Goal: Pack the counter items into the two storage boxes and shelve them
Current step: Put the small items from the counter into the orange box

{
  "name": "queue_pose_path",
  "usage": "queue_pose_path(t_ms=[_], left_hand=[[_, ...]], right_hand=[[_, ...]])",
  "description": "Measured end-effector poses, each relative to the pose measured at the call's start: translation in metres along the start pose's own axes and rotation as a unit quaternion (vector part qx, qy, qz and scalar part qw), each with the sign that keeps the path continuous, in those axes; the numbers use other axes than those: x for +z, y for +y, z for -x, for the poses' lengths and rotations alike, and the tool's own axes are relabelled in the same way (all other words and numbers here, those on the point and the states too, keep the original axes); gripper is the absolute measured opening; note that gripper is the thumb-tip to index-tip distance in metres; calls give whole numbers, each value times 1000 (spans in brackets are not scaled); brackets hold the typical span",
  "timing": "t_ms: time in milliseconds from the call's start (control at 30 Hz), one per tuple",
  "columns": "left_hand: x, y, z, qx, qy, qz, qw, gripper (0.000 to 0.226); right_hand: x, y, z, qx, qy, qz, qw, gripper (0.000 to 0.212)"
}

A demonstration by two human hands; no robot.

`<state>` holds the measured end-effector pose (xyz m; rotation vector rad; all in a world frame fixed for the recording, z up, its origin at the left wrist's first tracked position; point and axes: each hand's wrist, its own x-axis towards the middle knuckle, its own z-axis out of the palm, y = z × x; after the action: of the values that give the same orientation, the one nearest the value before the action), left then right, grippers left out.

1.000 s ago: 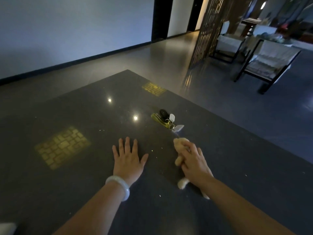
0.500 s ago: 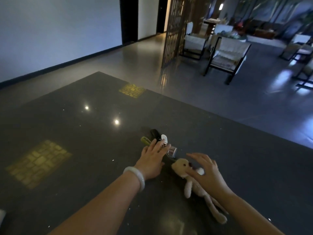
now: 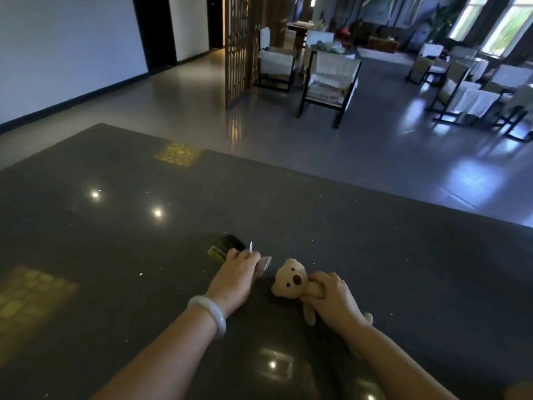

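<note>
A small beige teddy bear (image 3: 289, 281) lies on the dark polished counter (image 3: 115, 226), face up toward me. My right hand (image 3: 334, 301) grips its body, and one leg sticks out below my palm. Just to the left, my left hand (image 3: 238, 274) curls over a bunch of keys (image 3: 230, 246): a black fob, a yellow tag and pale plastic tags poke out past my fingers. A pale bangle circles my left wrist. No storage box is in view.
The counter's far edge runs diagonally from upper left to right; beyond it is a shiny tiled floor. Dark-framed armchairs (image 3: 328, 82) and a wooden lattice screen (image 3: 239, 47) stand in the room behind. Yellow light patches and lamp reflections mark the counter.
My left hand went from flat on the counter to the keys and closed over them. My right hand shifted on the bear and now grips its body. My view swung right.
</note>
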<state>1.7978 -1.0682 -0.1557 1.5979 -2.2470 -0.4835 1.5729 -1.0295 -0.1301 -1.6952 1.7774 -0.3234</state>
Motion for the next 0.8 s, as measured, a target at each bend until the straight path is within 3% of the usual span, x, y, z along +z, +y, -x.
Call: queue_pose_path(t_ms=[167,333,400,600,800], left_hand=[[-4,57,5,-22,-22,40,999,11],[-6,138,8,-91,19,267,959,14],[-4,177,14,-70,11,319,945,14],[13,310,34,-2,69,342,937,25],[36,431,73,24,58,400,914,26]], right_hand=[[-36,17,20,-24,68,-61,996,15],[-89,40,59,-45,115,-119,985,19],[-115,56,82,-59,140,-126,980,18],[-202,119,168,-97,191,-110,971,20],[-268,192,259,-80,198,-139,967,20]])
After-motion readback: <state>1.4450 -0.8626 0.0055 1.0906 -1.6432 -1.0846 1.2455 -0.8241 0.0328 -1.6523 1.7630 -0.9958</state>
